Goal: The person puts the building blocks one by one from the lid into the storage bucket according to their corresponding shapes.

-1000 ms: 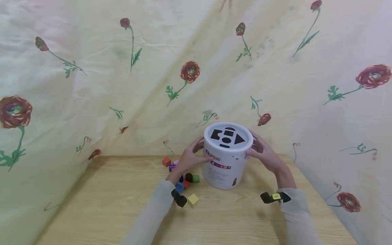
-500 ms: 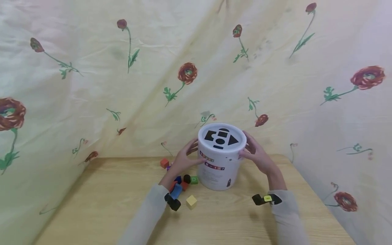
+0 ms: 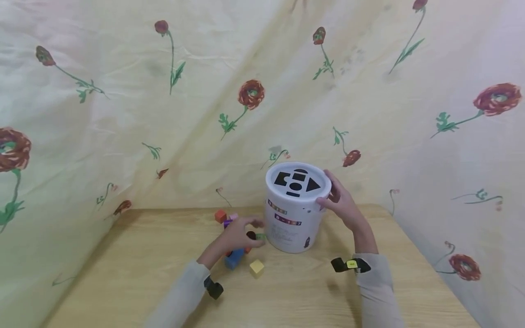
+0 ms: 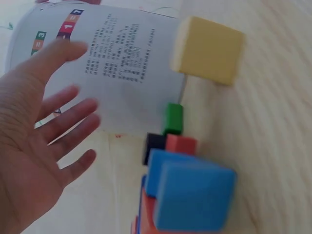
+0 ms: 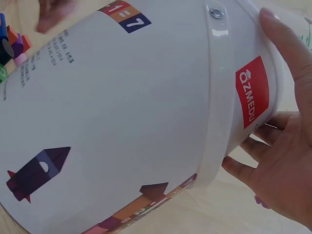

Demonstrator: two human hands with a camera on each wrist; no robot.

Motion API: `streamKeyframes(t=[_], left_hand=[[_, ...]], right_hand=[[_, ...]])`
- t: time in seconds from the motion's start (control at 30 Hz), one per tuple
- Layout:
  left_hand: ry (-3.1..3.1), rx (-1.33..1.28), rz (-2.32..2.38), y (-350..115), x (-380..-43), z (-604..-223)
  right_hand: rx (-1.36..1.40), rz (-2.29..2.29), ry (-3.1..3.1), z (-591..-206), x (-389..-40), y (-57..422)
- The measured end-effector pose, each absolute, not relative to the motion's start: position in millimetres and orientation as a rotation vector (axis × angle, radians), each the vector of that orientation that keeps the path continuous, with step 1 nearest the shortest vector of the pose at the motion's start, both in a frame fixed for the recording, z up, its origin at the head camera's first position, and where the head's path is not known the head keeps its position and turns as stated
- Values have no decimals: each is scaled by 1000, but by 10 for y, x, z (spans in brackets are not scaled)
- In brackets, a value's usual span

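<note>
A white shape-sorter bucket [image 3: 289, 228] stands upright on the wooden table, its lid [image 3: 308, 182] cut with black shaped openings. My right hand [image 3: 343, 202] holds the bucket's upper right side, thumb at the front by the rim and fingers behind. The right wrist view shows this grip beside the bucket's white carrying handle [image 5: 220, 97]. Left of the bucket, my left hand [image 3: 239, 234] hovers over the toy blocks with fingers spread and nothing held. A green block [image 4: 173, 118] sits close to the bucket, beside a black block [image 4: 155, 147] and a red one [image 4: 181, 144].
A yellow cube [image 3: 257, 269] lies apart, nearer the front. Blue blocks [image 3: 234, 258] rest under my left wrist, and an orange-red cube [image 3: 220, 216] lies farther back by purple and pink pieces. Flowered cloth [image 3: 197, 136] hangs behind and beside the table [image 3: 164, 273].
My left hand has left the bucket's upper side and moved down and left to the blocks. My right hand keeps its hold. The bucket now appears slightly farther left in view than at first.
</note>
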State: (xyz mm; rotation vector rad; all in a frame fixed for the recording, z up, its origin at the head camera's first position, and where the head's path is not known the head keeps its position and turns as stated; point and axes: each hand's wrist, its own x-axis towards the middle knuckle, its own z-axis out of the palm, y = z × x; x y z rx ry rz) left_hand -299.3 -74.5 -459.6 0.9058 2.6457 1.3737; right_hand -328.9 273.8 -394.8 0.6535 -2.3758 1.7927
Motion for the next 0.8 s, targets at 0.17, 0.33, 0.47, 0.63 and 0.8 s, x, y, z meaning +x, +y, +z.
streamKeyframes(t=[0.17, 0.33, 0.47, 0.63, 0.8], left_hand=[[2568, 1031, 1179, -856, -2952, -4666], [2622, 1130, 966, -911, -2911, -4667], [2702, 1158, 745, -902, -2850, -4653], [2730, 1106, 633, -891, -2789, -4675], [2726, 1096, 632, -883, -2763, -4727]], right_hand=[[626, 1792, -2350, -3958, -3280, 2740], [623, 1782, -2340, -3958, -3272, 2731], [613, 1744, -2346, -3952, -3263, 2713], [598, 1612, -2368, -3959, -3254, 2682], [587, 1508, -2382, -3985, -3229, 2663]])
